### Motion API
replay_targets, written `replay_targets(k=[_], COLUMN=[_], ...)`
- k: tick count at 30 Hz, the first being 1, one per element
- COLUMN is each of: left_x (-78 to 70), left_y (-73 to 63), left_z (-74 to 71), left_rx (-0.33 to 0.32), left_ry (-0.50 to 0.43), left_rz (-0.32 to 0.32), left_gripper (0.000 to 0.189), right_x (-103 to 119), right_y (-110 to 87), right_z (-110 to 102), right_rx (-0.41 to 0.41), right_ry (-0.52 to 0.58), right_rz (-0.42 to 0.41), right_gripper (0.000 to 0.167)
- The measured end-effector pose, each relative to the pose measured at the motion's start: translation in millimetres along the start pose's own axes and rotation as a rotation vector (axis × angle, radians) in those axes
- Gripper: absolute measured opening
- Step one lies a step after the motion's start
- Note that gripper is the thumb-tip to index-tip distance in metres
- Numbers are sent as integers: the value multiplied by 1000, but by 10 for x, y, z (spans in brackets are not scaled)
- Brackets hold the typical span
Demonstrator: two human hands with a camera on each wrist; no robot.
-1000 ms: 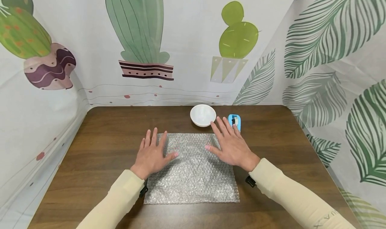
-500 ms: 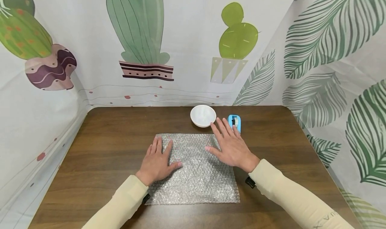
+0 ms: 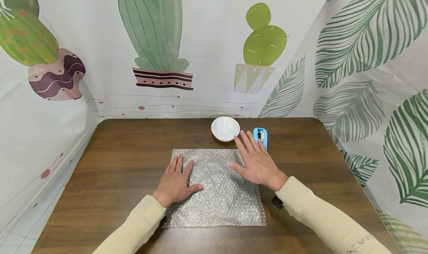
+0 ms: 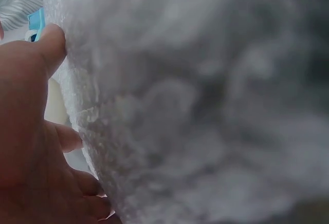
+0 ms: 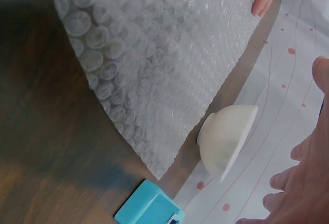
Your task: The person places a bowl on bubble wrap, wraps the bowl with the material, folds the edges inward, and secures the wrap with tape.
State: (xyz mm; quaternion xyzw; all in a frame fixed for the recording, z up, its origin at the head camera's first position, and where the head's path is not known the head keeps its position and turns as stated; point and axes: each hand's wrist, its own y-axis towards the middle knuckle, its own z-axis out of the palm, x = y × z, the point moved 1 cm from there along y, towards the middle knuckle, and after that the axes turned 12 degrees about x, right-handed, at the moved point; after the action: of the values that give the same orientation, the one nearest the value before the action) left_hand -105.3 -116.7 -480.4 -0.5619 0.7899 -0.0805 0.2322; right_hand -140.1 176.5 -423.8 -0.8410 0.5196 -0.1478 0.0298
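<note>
A sheet of clear bubble wrap [image 3: 217, 194] lies flat on the brown wooden table [image 3: 117, 165]. My left hand [image 3: 175, 183] rests on its left side with straight, spread fingers; in the left wrist view the fingertips [image 4: 72, 136] meet the bubbled surface. My right hand [image 3: 259, 165] hovers over the sheet's far right corner, fingers straight and spread, holding nothing. In the right wrist view a gap shows between that hand [image 5: 303, 178] and the bubble wrap [image 5: 144, 54].
A white bowl [image 3: 225, 128] stands behind the sheet, close to the right fingertips. Right of it sits a blue tape dispenser [image 3: 263, 134], partly hidden by the right hand. A cloth backdrop [image 3: 207, 61] printed with cacti and leaves rises behind the table.
My left hand has come down onto the bubble wrap, shifting right and toward the near edge. The right hand has stayed almost still; bowl and tape dispenser have not moved.
</note>
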Motion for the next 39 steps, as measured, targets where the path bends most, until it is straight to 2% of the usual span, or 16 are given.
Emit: replay_targets(k=[18,39], left_x=[-20,6], left_y=[24,46], left_z=[-7,19], left_rx=[9,11], left_ry=[36,25], left_rz=[-13,-9], left_gripper=[96,96], right_x=[-99,-272], right_y=[154,357], right_z=[-88,-209], right_rx=[-14,18], right_ry=[-19,-57], right_rz=[-22,27], right_gripper=[92,94])
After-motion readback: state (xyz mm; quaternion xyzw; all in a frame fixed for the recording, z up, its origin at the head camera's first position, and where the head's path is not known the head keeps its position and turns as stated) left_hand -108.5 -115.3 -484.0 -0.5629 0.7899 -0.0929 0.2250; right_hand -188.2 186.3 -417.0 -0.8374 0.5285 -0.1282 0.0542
